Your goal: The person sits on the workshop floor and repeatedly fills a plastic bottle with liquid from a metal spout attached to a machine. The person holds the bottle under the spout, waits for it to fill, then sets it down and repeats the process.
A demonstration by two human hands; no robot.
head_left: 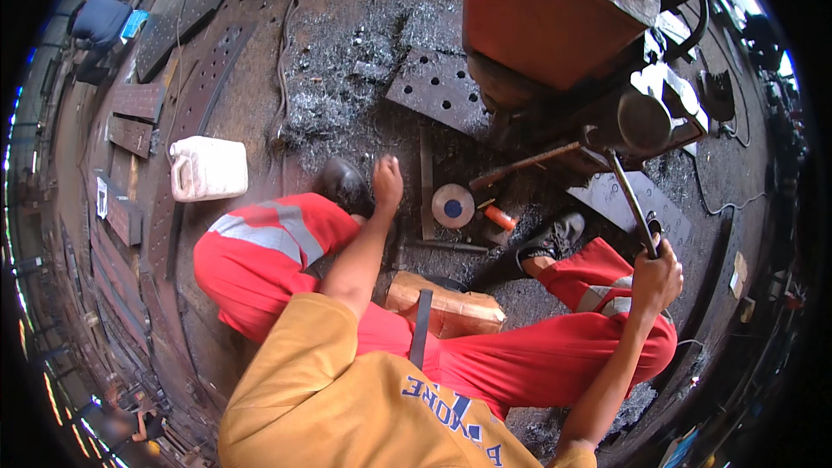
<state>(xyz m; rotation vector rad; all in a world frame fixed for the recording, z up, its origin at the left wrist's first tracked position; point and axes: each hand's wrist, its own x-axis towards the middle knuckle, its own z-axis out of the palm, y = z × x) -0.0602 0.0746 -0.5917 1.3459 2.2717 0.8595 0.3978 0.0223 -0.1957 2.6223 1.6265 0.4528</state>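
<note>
My right hand (659,279) is wrapped round the end of a long metal lever (631,192). The lever runs up to a dark round hub (643,120) on a machine with an orange-red housing (542,22). My left hand (387,184) is raised beside my left boot (342,184), its fingers curled closed; whatever is inside them, if anything, is hidden. From the same hub a second, rusty lever (529,163) reaches leftward. Under the machine's left side lies a steel plate with several drilled holes (433,87).
Metal shavings (334,78) cover much of the floor. Between my legs are a round disc with a blue centre (452,206), an orange bottle (500,217) and a wooden block (451,303). A white jerrycan (211,169) stands left. Another person (102,22) bends at the far left.
</note>
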